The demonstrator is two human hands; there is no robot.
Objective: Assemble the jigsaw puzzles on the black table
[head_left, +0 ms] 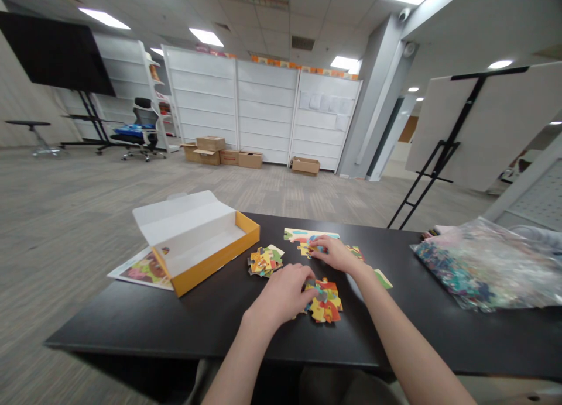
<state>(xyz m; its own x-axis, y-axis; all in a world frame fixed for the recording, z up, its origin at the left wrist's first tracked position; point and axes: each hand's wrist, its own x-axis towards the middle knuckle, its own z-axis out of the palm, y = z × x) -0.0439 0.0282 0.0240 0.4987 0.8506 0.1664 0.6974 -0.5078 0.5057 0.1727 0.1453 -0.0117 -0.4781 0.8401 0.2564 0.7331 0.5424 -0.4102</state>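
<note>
The left hand (281, 295) is cupping loose jigsaw pieces (325, 302) at lower centre; the right hand (334, 254) is resting on a partly joined section (307, 236), any grip hidden. Another heap (265, 261) is lying unjoined.

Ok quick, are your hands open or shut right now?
Left hand: half curled, touching a pile of colourful cardboard jigsaw pieces; cannot tell if holding.
Right hand: curled, fingertips on yellow cardboard puzzle pieces; cannot tell if holding.
</note>
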